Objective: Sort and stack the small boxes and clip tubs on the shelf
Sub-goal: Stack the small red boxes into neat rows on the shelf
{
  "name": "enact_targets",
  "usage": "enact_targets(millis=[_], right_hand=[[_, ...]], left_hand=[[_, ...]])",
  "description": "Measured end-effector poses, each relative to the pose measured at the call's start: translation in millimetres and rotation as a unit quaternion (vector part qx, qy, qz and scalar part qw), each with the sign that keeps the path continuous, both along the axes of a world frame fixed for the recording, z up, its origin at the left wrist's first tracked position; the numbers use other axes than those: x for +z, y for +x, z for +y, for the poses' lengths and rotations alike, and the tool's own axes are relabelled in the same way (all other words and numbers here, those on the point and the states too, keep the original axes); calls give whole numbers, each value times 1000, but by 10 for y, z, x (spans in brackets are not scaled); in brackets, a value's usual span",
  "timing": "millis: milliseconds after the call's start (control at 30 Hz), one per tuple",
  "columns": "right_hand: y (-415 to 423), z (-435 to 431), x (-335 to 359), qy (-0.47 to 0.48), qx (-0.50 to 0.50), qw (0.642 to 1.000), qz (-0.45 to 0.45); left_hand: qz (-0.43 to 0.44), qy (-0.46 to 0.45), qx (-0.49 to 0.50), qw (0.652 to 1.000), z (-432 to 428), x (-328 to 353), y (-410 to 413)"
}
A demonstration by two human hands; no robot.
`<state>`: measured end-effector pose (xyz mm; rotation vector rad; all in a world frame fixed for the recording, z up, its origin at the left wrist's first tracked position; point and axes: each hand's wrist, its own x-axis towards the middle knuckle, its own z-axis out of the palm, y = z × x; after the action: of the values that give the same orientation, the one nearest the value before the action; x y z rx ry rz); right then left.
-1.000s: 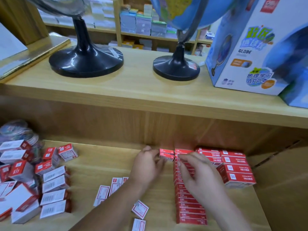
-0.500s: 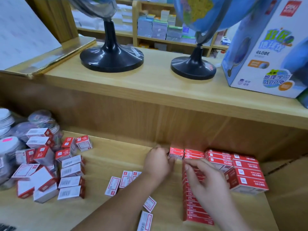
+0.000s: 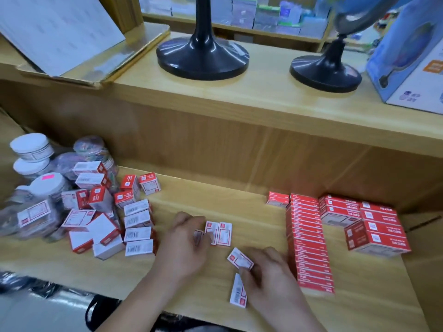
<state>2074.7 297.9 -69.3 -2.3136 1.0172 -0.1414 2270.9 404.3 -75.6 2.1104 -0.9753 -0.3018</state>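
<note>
Small boxes [image 3: 107, 212] are all over the left half of the lower shelf [image 3: 215, 195]: red-and-white ones in a loose heap, some on their sides, some barcode-up. Tucked behind and beside the heap at the far left are the clip tubs [image 3: 91, 149]. The clear ones have a jumble of coloured clips showing through the walls, and a few have white lids, one with a pink sticker [image 3: 49, 177]. Every box looks closed, so no idea what's inside them.

On the right, a long red row [image 3: 309, 243] of slim boxes is packed face to face, running front to back. Just beside it is a red stack [image 3: 376, 233] of chunkier boxes.

In the middle, three flat boxes [image 3: 220, 233] lie side by side. The left hand [image 3: 184, 243] has its fingers bent down onto the leftmost one, but it's too blurry to tell if it's pinching or just pressing. The right hand [image 3: 268, 271] pinches the corner of a tilted box [image 3: 239, 258]. One more box [image 3: 238, 295] lies partly under that hand.

Up top are two black globe stands [image 3: 202, 58] and a blue globe carton [image 3: 412, 68].
</note>
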Motion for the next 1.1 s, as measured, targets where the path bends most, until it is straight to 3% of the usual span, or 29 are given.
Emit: enact_targets(millis=[167,467,633,833,967,1100], right_hand=[[12,108,-128,-34,-59,997,-41],[49,173,-105,32,-116,987,-103],[79,161,-33,118,-142,973,-143],[95,35,303,203,-185,925,-262],[87,-78,402,225,-212,910,-276],[111,-127,415,237,-196,915,-261]], left_hand=[[-26,41,-40,998,49,-7,-27],[-54,114,-155,980,-235,-15,151],[-2,59,-169,984,-227,24,151],[-7,0,-160,987,-222,96,106],[128,-74,-177,973,-210,81,72],[147,-76,-167,972,-150,39,-22]])
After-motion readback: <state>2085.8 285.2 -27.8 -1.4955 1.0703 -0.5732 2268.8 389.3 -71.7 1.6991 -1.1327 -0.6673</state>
